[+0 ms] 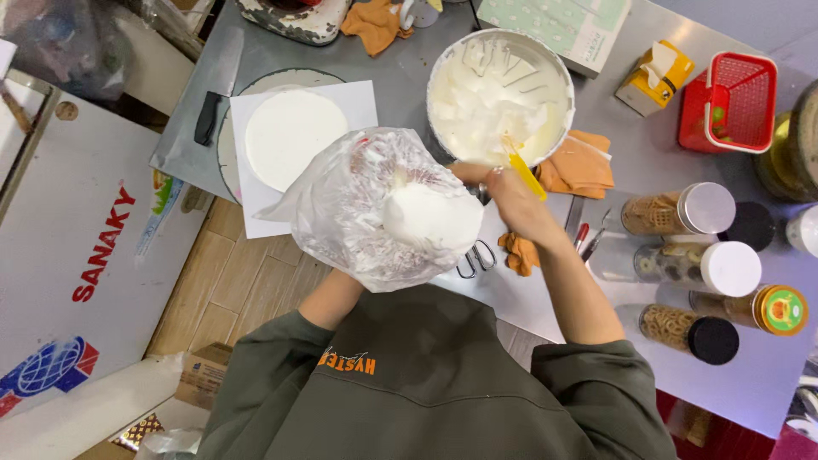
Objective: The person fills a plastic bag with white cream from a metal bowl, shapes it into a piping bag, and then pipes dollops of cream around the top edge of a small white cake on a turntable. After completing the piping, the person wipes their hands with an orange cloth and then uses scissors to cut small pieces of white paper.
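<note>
Grey metal tabletop (400, 81) fills the upper part of the view, its left edge dropping to a wood-plank floor (234, 285) beside a white chest freezer (77, 255). Seen from above, a person in a dark green sweatshirt (426, 383) holds up a clear plastic piping bag (375, 204) loaded with white cream; the left hand is hidden under the bag, gripping it from below as far as can be told. The right hand (511, 200) is clenched around a yellow spatula (521, 166) at the rim of a metal bowl (443, 64) of whipped cream near the middle of the tabletop. A round white cake (285, 136) sits on white paper (354, 102) toward the left edge, a black-handled knife (209, 111) just beside it. Orange cloths (584, 166) lie next to the bowl, scissors (477, 255) near the front edge. Jars with white and black lids (707, 209), a red basket (733, 102) and a yellow carton (652, 81) crowd the right side
</note>
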